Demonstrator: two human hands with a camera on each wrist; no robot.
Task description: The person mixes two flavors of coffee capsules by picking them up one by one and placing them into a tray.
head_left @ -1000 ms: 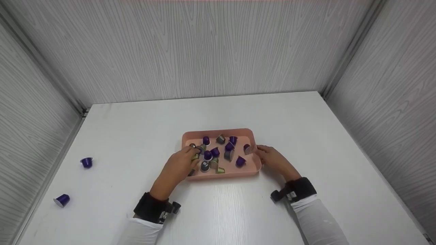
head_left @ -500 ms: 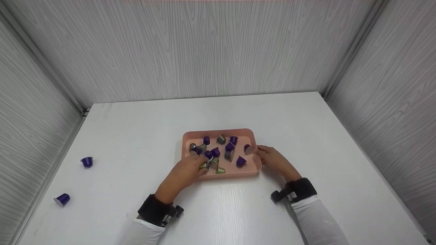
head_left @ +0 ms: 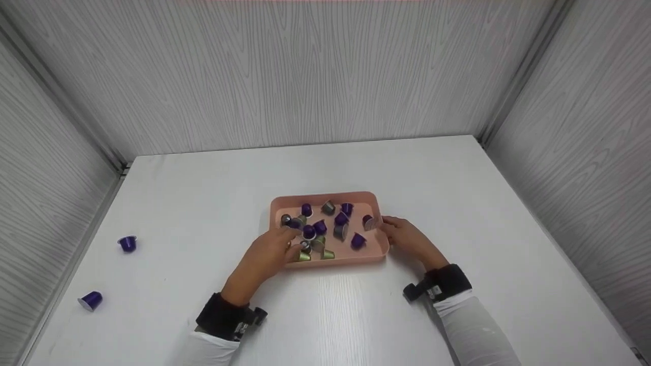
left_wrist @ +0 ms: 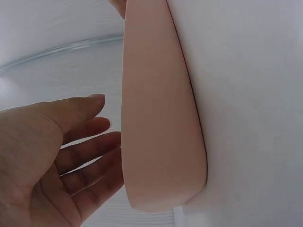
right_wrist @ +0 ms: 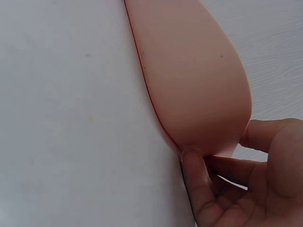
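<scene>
A shallow pink tray (head_left: 356, 258) lies on the white table with several coffee capsules in it. Most, like one purple capsule (head_left: 358, 241), are purple; others are grey or green, such as a green capsule (head_left: 328, 254). My left hand (head_left: 267, 254) hovers over the tray's left end. In the left wrist view its fingers (left_wrist: 90, 175) are loosely bent behind the tray wall, with a gap to the thumb and nothing seen between them. My right hand (head_left: 407, 239) grips the tray's right end; in the right wrist view its fingertips (right_wrist: 193, 163) press against the tray's corner.
Two purple capsules lie apart on the table's left: an upper capsule (head_left: 128, 243) and a lower capsule (head_left: 90, 300) tipped on its side. Grey wood-grain panels (head_left: 305, 76) enclose the table at the back and sides. Both wrists wear black camera bands.
My left hand first moved right and nearer over the capsules, then drew back left. A green capsule now shows beside its fingertips at the tray's near edge. My right hand stays on the tray.
</scene>
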